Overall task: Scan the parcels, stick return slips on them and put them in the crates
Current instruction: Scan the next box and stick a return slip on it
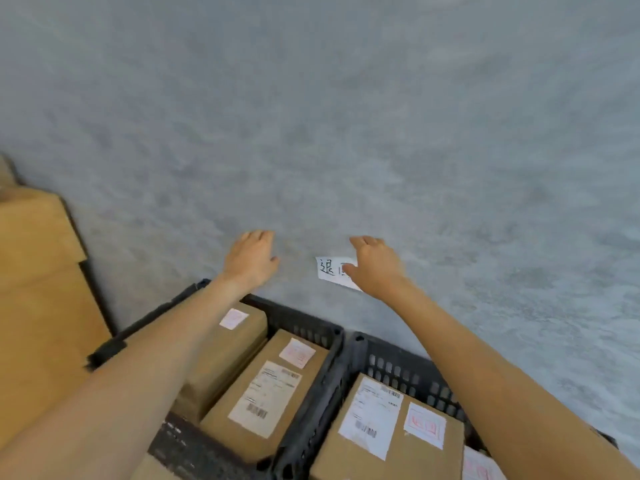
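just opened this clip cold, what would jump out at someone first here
Two bare hands reach out over a grey floor: the left hand is open and empty, the right hand holds a white handwritten slip. Below them, at the bottom, sit two black crates packed with brown parcels that bear shipping labels and red-stamped slips. Plain cardboard boxes stand at the left edge.

Both hands reach out over the floor [346, 116], the left hand [251, 258] well left of the right hand [375, 266]. A return slip [332, 270] lies under the right hand's thumb side. Nearer than the hands, two crates sit side by side: the left crate [304, 327] under the left forearm, the right crate [398, 368] under the right forearm, each with parcels [263, 393] inside.
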A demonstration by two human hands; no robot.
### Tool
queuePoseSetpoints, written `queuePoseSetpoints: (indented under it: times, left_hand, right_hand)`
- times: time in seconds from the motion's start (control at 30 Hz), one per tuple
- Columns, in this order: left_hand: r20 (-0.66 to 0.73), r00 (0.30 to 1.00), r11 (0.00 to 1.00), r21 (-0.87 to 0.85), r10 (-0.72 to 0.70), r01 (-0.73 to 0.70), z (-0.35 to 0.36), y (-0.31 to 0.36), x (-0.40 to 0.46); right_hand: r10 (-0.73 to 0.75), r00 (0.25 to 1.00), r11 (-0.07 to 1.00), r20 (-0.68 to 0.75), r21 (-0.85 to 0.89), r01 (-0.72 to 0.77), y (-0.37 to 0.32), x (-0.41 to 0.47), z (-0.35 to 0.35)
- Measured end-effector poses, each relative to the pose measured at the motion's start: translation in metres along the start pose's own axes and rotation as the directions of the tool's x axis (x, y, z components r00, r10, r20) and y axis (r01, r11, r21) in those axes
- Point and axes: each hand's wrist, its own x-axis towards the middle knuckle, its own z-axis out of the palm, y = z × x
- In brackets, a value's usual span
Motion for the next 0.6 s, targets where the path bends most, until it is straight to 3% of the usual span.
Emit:
queuePoseSetpoints:
  times: [0.17, 0.3, 0.6]
  left_hand:
    - [-0.091, 0.991, 0.982, 0.154, -0.097, 0.111, -0.102, -0.106, -0.025]
    - [-0.171, 0.963, 0.948, 0.209, -0.208, 0.241, -0.182, -0.197, -0.074]
    - [-0.329, 0.815, 0.796, 0.233, -0.476, 0.559, -0.285, -0.390, -0.240]
  right_hand:
    - [-0.240, 0.965, 0.971, -0.106, -0.019, 0.240, -0.140, 0.027, -0.049]
    - [-0.434, 0.891, 0.900, -0.134, -0.025, 0.435, -0.274, 0.026, -0.069]
    - [-0.681, 0.692, 0.705, -0.238, 0.041, 0.708, -0.537, -0.018, -0.061]
